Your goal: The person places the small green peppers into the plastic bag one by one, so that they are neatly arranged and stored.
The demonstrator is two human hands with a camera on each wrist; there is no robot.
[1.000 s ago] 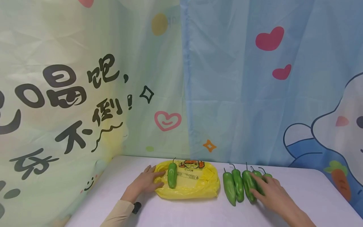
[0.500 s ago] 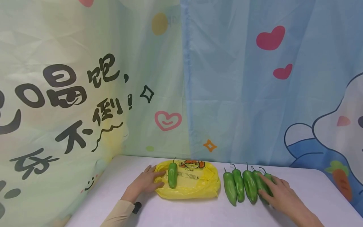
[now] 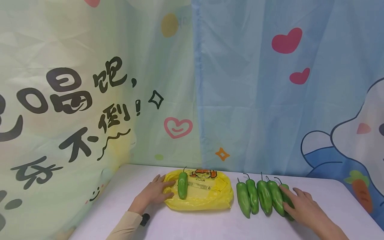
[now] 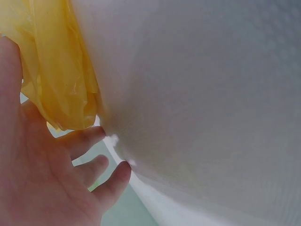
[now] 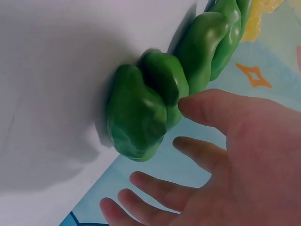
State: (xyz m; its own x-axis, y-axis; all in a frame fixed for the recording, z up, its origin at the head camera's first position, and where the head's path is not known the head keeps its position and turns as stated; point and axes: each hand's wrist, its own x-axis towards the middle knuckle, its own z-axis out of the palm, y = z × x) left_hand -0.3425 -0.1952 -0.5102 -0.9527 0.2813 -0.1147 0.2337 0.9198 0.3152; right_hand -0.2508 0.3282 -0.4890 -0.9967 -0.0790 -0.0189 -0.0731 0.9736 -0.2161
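Note:
A crumpled yellow plastic bag (image 3: 222, 191) lies on the table, with one green pepper (image 3: 182, 186) on top near its left end. My left hand (image 3: 154, 192) rests at the bag's left edge. In the left wrist view its thumb and index finger are against the yellow plastic (image 4: 63, 61), the other fingers spread apart. Several more green peppers (image 3: 264, 198) lie side by side to the right of the bag, stems toward the back. At the row's right end, my right hand (image 3: 306, 206) hovers by the last pepper (image 5: 134, 115), fingers extended and spread.
A white table (image 3: 210, 225) carries everything. Printed cloth curtains (image 3: 234, 100) hang right behind it and along the left. A small black object (image 3: 145, 219) sits by my left wrist.
My right hand has moved rightward along the row, from the middle peppers to the last one, uncovering those on its left. The left hand and the bag have stayed put.

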